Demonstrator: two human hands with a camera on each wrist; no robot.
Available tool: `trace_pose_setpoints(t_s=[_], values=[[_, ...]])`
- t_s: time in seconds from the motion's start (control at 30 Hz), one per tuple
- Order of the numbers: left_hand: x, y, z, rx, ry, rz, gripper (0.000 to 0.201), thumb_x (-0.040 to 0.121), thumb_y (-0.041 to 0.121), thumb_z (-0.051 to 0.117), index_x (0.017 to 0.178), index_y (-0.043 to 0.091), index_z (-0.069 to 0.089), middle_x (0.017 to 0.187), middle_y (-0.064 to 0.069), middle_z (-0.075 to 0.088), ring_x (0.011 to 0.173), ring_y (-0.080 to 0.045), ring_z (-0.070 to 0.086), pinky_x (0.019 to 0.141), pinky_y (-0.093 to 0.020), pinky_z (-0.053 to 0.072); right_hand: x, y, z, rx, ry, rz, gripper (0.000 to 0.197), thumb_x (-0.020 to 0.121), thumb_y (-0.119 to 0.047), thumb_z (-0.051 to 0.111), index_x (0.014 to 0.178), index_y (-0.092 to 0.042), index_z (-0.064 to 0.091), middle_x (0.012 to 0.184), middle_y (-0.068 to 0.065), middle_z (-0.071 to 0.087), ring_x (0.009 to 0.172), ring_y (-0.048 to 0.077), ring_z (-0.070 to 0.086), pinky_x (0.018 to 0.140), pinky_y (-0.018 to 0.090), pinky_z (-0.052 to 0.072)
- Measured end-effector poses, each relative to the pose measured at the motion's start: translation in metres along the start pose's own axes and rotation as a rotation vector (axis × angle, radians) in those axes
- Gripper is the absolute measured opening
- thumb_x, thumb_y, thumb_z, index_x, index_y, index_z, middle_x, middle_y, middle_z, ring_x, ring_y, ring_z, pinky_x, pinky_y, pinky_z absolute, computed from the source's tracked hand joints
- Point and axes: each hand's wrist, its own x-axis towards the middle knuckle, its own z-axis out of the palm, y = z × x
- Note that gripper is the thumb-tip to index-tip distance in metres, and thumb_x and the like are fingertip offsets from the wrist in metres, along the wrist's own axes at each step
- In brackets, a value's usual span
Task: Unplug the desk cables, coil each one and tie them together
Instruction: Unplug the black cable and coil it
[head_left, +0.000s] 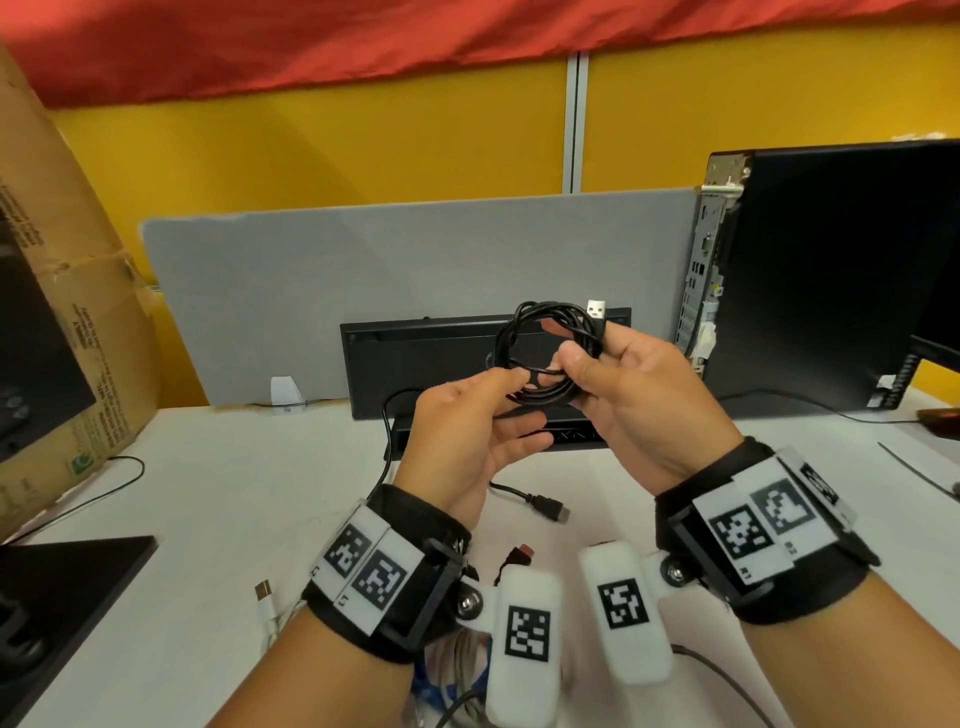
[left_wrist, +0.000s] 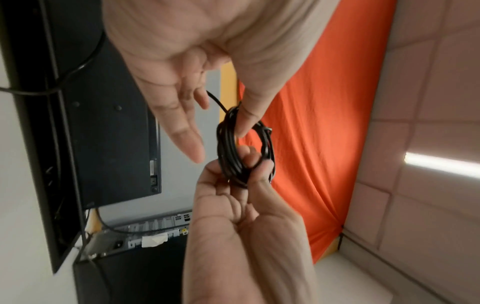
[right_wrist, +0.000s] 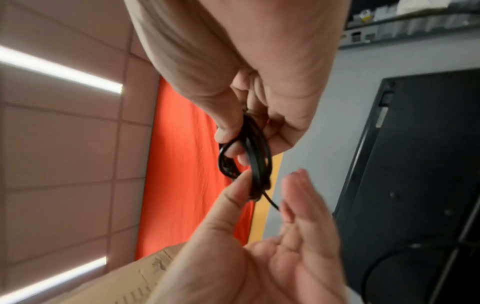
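A black cable coil (head_left: 540, 358) is held in the air above the white desk (head_left: 218, 519). My right hand (head_left: 623, 395) grips the coil's right side, thumb over the strands, and the silver USB plug (head_left: 597, 310) sticks up above its fingers. My left hand (head_left: 467, 431) is at the coil's lower left, with its thumb pressed on the strands and its fingers held straight below, apart from them. The left wrist view shows this thumb (left_wrist: 244, 121) on the coil (left_wrist: 228, 148). From the right wrist, my curled right fingers (right_wrist: 275, 131) wrap the coil (right_wrist: 257, 164). One loose strand (right_wrist: 271, 202) runs toward my left fingers.
A black keyboard (head_left: 415, 364) stands on edge against the grey partition (head_left: 311, 280). A PC tower (head_left: 831, 270) stands at right, a cardboard box (head_left: 62, 312) at left. On the desk lie a black HDMI plug (head_left: 545, 506), a white cable (head_left: 267, 603) and a cable pile (head_left: 452, 675).
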Motion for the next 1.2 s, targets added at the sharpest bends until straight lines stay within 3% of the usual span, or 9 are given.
trace_pose_setpoints(t_s=[0.13,0.23,0.3,0.37,0.53,0.77,0.93,1.03,1.2], values=[[0.003,0.002,-0.005,0.064,0.048,-0.081,0.066,0.077,0.015,0.079,0.134,0.002,0.048,0.122,-0.019,0.058,0.096,-0.025,0.064,0.062,-0.030,0.056,-0.001,-0.001,0.003,0.250,-0.065,0.067,0.014,0.098,0.002,0.040,0.098,-0.004,0.053,0.066,0.002,0.044,0.063,0.013,0.044,0.071,0.029,0.042],[0.005,0.004,-0.010,0.320,0.096,0.035,0.088,0.071,0.014,0.083,0.142,0.027,0.033,0.130,-0.006,0.049,0.112,-0.020,0.055,0.080,-0.034,0.054,0.001,-0.001,0.003,0.171,-0.093,0.086,0.018,0.093,0.008,0.046,0.095,-0.008,0.053,0.065,-0.001,0.047,0.061,0.012,0.044,0.067,0.029,0.037],[0.004,0.007,-0.012,0.516,0.046,0.198,0.063,0.074,0.010,0.080,0.127,0.029,0.053,0.126,0.000,0.054,0.109,-0.013,0.057,0.085,-0.030,0.051,0.001,0.000,0.001,0.019,-0.111,0.090,0.030,0.087,0.014,0.048,0.106,-0.008,0.054,0.066,-0.003,0.054,0.066,0.011,0.052,0.073,0.032,0.041],[0.003,0.012,-0.013,0.549,-0.061,0.318,0.035,0.080,-0.003,0.069,0.108,0.017,0.069,0.104,-0.003,0.070,0.085,-0.005,0.065,0.069,-0.020,0.051,0.002,0.000,-0.001,-0.088,-0.124,0.097,0.040,0.085,0.019,0.047,0.112,-0.010,0.053,0.064,-0.007,0.058,0.069,0.009,0.056,0.079,0.030,0.044],[0.000,0.019,-0.013,0.489,-0.154,0.308,0.017,0.088,0.005,0.064,0.101,0.011,0.074,0.088,-0.011,0.074,0.069,-0.012,0.063,0.061,-0.022,0.055,0.005,-0.001,-0.009,-0.199,-0.091,0.116,0.048,0.085,0.020,0.045,0.114,-0.017,0.051,0.068,-0.002,0.050,0.067,0.010,0.049,0.078,0.030,0.042],[0.006,0.012,-0.017,0.578,-0.066,0.360,0.011,0.089,0.010,0.067,0.094,0.005,0.074,0.082,-0.012,0.072,0.063,-0.013,0.064,0.057,-0.022,0.056,0.005,0.000,-0.011,-0.245,-0.193,0.161,0.051,0.072,0.003,0.059,0.120,-0.011,0.053,0.073,0.000,0.062,0.074,0.014,0.061,0.073,0.027,0.050],[0.011,0.013,-0.023,0.584,0.060,0.397,0.011,0.088,0.014,0.069,0.078,0.014,0.074,0.077,-0.019,0.070,0.053,-0.008,0.063,0.057,-0.026,0.058,0.009,0.002,-0.018,-0.720,0.149,0.063,0.007,0.080,-0.007,0.071,0.087,-0.009,0.072,0.069,0.009,0.073,0.060,0.015,0.069,0.058,0.028,0.057],[0.014,0.009,-0.025,0.610,0.107,0.417,0.014,0.088,0.016,0.070,0.074,0.016,0.073,0.075,-0.018,0.070,0.051,-0.006,0.063,0.059,-0.027,0.060,0.008,0.004,-0.019,-0.652,0.168,0.069,0.018,0.085,-0.007,0.069,0.067,-0.007,0.072,0.064,0.010,0.072,0.058,0.019,0.069,0.055,0.029,0.058],[0.018,0.010,-0.030,0.626,0.162,0.444,0.015,0.087,0.016,0.070,0.074,0.014,0.076,0.059,0.008,0.068,0.055,-0.003,0.065,0.062,-0.024,0.059,0.008,-0.001,-0.019,-0.373,0.092,0.184,0.019,0.092,-0.011,0.062,0.079,-0.002,0.072,0.064,0.001,0.067,0.055,0.012,0.052,0.055,0.025,0.048]])
